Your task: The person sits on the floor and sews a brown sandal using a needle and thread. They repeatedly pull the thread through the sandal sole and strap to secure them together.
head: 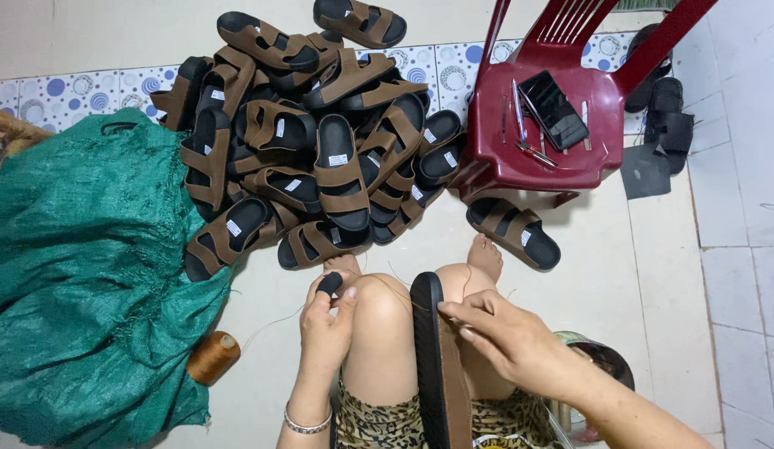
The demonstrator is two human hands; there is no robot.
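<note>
On the floor, a green woven sack (71,274) is spread beside a pile of brown-strapped sandals (312,141). A sandal (437,366) is steadied edge-up between the knees by the right hand (507,337), fingers pinching its rim. A thimble-capped thumb is pressed against the left hand (327,320) fingers.

Left hand (327,320) raised with pinched fingertips; right hand (505,337) reaches across, its grip closed.

Heap of brown-strapped black sandals (312,141) on the floor (636,249); single sandal (513,232) beside it. Green woven sack (79,274) at left, spool of brown thread (213,357) at its edge. Dark red plastic chair (561,108) bearing a phone (554,109) and pens (520,112).
</note>
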